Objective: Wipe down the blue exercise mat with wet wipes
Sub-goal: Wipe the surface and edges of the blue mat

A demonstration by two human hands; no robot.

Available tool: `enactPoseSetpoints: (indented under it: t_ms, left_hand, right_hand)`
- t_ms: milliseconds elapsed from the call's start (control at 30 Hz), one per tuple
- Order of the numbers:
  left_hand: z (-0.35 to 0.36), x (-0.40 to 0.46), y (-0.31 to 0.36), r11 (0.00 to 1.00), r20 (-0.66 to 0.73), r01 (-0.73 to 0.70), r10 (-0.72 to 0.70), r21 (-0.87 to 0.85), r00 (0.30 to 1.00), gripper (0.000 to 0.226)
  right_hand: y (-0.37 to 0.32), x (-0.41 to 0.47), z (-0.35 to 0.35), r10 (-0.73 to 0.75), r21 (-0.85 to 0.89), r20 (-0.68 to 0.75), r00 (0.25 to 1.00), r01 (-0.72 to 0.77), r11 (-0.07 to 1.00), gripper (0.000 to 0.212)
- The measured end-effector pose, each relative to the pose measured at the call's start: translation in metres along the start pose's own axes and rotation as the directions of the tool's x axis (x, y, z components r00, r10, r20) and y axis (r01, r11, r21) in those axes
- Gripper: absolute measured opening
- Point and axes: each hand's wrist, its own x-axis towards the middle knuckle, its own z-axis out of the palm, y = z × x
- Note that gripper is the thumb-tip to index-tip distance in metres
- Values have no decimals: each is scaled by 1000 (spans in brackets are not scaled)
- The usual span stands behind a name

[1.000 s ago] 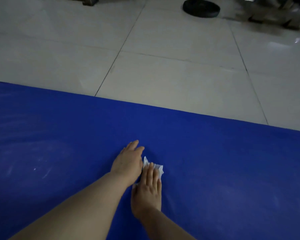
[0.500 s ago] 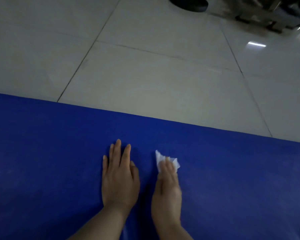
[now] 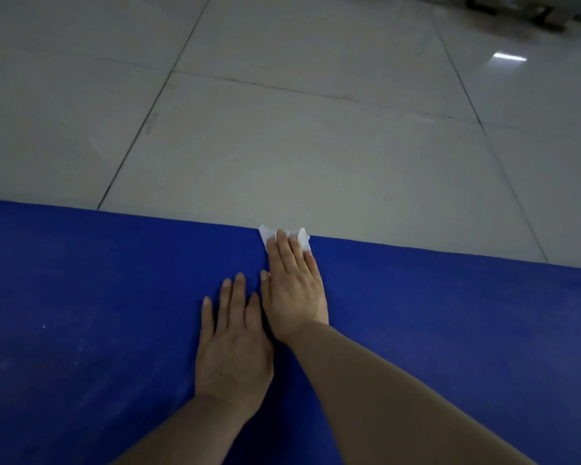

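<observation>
Left hand [image 3: 232,347] flat on mat [image 3: 81,313], right hand [image 3: 292,283] just beside, pressing wipe [image 3: 268,237] at mat's far edge, floor [image 3: 316,146] beyond

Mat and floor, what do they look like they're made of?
Mat: probably foam or vinyl, matte blue, with faint pale scuffs and no glare. Floor: likely glazed ceramic tile, glossy pale grey, with dark grout lines and a reflected light.

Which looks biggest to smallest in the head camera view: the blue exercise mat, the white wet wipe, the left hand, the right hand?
1. Blue exercise mat, largest.
2. Left hand and right hand: look alike, unranked; the left is nearer the camera.
3. White wet wipe, smallest, partly under the right fingers.
</observation>
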Motion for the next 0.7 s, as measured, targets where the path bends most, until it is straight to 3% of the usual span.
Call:
enactPoseSetpoints:
  t_ms: [67, 167, 400, 533, 700]
  left_hand:
    - [-7, 16, -10, 996, -85, -68, 63, -61, 994, 50]
    - [-10, 33, -21, 996, -45, -71, 69, -52, 997, 56]
    - [-1, 36, -27, 984, -99, -107, 94, -145, 991, 58]
    - [0, 36, -27, 982, -89, -100, 87, -157, 992, 58]
    - [2, 38, -27, 988, -71, -94, 86, -124, 994, 58]
  right_hand:
    - [-1, 0, 2, -1, -15, -10, 1000, 1, 1000, 56]
    - [-1, 0, 3, 8, -40, -8, 1000, -8, 999, 57]
    - [7, 3, -6, 12, -21, 28, 1000, -12, 1000, 55]
    - [63, -1, -29, 239, -23, -66, 969, -241, 970, 53]
    - [131, -15, -57, 580, 18, -146, 801, -584, 811, 50]
